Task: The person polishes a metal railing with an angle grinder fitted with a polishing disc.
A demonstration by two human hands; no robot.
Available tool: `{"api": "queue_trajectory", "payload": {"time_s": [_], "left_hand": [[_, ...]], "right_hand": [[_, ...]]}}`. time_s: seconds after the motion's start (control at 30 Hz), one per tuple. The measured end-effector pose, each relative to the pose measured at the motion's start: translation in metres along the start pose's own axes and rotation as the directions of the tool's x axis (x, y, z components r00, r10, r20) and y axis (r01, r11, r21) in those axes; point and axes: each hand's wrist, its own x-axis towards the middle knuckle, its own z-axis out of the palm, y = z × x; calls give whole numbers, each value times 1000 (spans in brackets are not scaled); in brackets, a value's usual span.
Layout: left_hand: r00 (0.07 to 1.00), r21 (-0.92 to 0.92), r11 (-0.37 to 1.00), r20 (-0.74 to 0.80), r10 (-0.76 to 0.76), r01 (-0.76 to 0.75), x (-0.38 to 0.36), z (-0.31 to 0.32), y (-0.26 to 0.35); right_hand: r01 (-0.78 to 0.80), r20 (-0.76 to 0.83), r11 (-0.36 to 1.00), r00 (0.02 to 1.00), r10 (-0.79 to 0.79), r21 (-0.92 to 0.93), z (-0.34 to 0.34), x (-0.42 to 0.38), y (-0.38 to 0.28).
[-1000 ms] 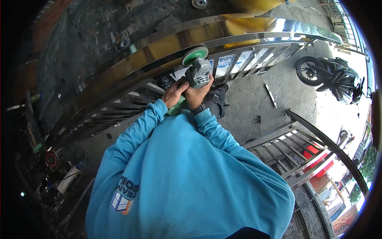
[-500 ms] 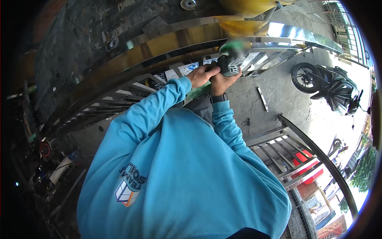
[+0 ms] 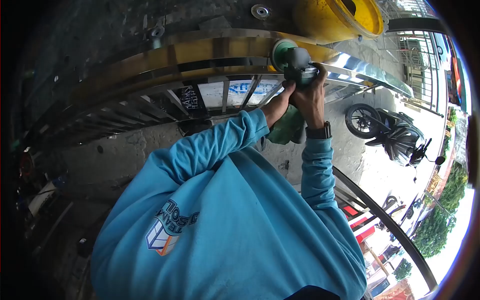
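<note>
An angle grinder with a green round disc is held out in front of me. The disc stands right at the shiny metal rail, overlapping its edge in this view. My right hand, with a dark band on its wrist, is wrapped around the grinder's body from the right. My left hand closes on the grinder from the left, thumb up along its underside. Green cloth hangs just below both hands. The rail tops a barred metal frame that curves across the view.
A yellow rounded container stands beyond the rail, near a loose round disc on a dark surface. A motorcycle is parked on the right. Another barred metal frame lies at lower right.
My view has shifted. Both hands and the grinder have moved right, and the grinder has turned so that its disc, blurred before, shows plainly against the rail.
</note>
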Motion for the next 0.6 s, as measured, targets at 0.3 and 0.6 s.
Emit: {"api": "queue_trajectory", "payload": {"time_s": [0.3,0.6], "left_hand": [[987,-483,867,25,157,-126,-63,-1,68],[942,-605,757,37,335,-246,-129,-53,108]], "right_hand": [[357,585,919,786,-198,-169,47,74,-79],[476,791,879,528,-311,28,143,87,-168]]}}
